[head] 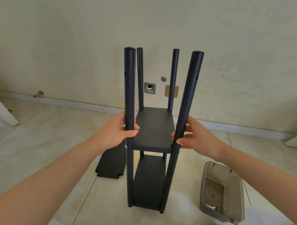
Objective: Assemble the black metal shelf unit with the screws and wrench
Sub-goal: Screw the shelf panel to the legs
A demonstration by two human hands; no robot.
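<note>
The black metal shelf unit (153, 129) stands upright on the floor, with a middle shelf and a bottom shelf (148, 181) fixed between four posts. My left hand (117, 129) grips the near left post (129, 88) just above the middle shelf. Fingers of my right hand (193, 136) curl round the near right post (188, 100) at the same height. A loose black shelf panel (111, 165) lies flat on the floor to the left. Screws and a wrench (219, 210) lie in a grey plastic tray (221, 190) to the right.
The unit stands close to a pale wall with a socket box (149, 88) and a brass plate (172, 91) behind it. White furniture pieces show at the left edge (4, 114) and the right edge (295, 141). Tiled floor surrounds the unit.
</note>
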